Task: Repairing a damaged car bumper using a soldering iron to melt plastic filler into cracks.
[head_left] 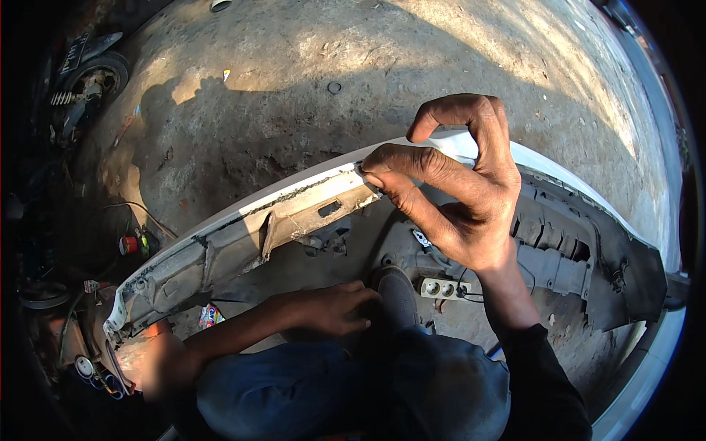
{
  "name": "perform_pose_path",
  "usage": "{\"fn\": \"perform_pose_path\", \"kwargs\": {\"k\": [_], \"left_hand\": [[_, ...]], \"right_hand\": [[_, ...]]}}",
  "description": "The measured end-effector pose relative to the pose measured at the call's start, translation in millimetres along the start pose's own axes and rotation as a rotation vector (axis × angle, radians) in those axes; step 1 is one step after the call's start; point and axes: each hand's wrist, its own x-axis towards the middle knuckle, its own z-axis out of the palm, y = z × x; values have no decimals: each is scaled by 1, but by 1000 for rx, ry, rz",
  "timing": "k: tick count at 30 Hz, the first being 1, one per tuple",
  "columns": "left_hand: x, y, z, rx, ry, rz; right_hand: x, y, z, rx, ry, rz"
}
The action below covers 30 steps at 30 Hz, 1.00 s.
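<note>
A long curved car bumper [287, 192], white outside and bare, dirty grey on its inner side, arches across the view in front of me. A rough dark line runs along its upper edge. With thumb and forefinger pressed together, my right hand [478, 191] pinches that edge near the middle; whether something small is between the fingertips is hidden. Its other fingers are curled above the rim. Below the bumper, my left hand [338, 309] hangs loosely over my knee, fingers apart and holding nothing.
By my shoe [397, 294] lie a white power strip [441, 288] with a plugged-in cord and a hand tool [423, 241]. A dark slotted panel [551, 242] is at right. Left are a colourful packet [211, 316], a red can [129, 245], a gauge [86, 366] and a motorcycle wheel [99, 79].
</note>
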Motion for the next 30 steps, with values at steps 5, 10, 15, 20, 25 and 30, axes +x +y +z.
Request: {"fn": "perform_pose_path", "kwargs": {"k": [5,10,15,20,25,30], "left_hand": [[-24,10,-11,231,130,73],[-90,94,-50,119,55,187],[-148,180,-58,565,653,168],[-115,158,-83,1163,1213,108],[-101,145,-78,1096,1172,90],[-92,141,-80,1021,1169,73]], "right_hand": [[-1,6,5,-59,-38,-18],[3,0,2,-89,-58,-39],[8,-5,2,-71,-52,-8],[5,-3,0,-51,-52,24],[7,-6,2,-11,-54,69],[12,-5,-1,77,-85,149]]}}
